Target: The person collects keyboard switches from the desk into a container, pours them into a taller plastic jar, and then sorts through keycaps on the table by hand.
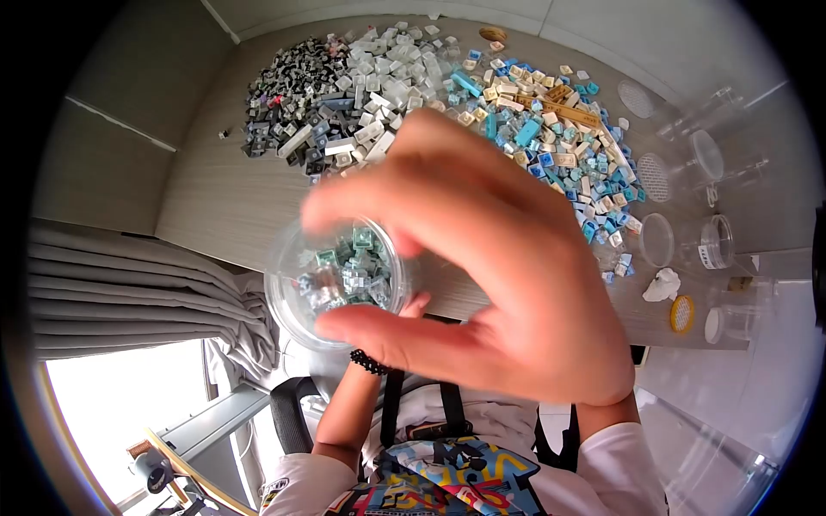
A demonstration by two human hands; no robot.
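Clear jar (279,288) of green and clear pieces (360,273) sits near-left in the scene, off the near edge of the table (202,193); left hand (416,304) mostly hidden behind it, grip can't be told. Right hand (508,258) nearer the camera, thumb and fingers parted across the jar's mouth, contact unclear. Far side: dark keycaps (297,90) left, white keycaps (400,64) middle, blue and cream keycaps (559,133) right; yellow lid (681,315) near-right, beside white wad (662,285).
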